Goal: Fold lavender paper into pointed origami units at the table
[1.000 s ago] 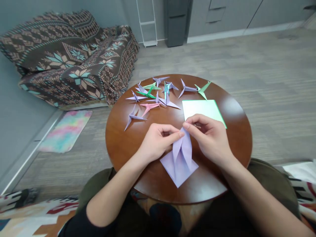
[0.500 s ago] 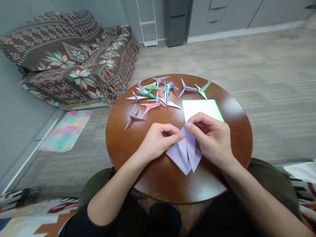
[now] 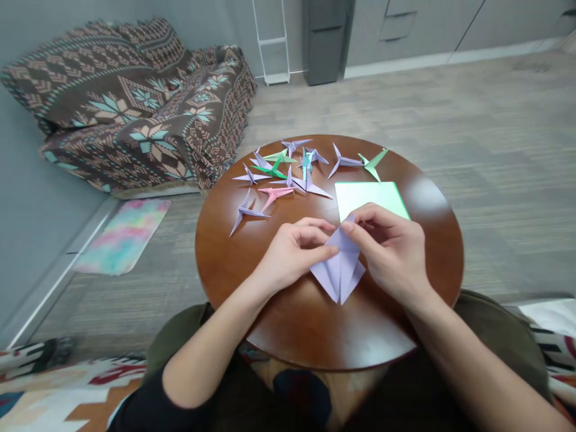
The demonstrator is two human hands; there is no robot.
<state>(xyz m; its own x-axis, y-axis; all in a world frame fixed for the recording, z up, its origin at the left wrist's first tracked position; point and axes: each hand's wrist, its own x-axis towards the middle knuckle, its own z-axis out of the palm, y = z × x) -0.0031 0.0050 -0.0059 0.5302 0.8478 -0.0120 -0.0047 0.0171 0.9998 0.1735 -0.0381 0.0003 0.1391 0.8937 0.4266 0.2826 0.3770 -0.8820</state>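
A partly folded lilac paper point(image 3: 339, 271) lies near the middle of a round brown wooden table point(image 3: 315, 327), its point toward me. My left hand point(image 3: 294, 252) pinches its left side and my right hand point(image 3: 390, 249) pinches its upper right edge. Both hands are closed on the paper. Just behind my right hand lies a stack of green paper sheets point(image 3: 371, 197).
Several finished folded paper figures point(image 3: 288, 174) in lilac, green, pink and teal are spread over the far half of the table. A sofa under a patterned brown blanket point(image 3: 130, 102) stands at the left. A pastel mat point(image 3: 123, 234) lies on the floor.
The lilac paper's lower square part has been folded up, so the piece is now shorter and more compact. Both hands have shifted slightly away from me with it.
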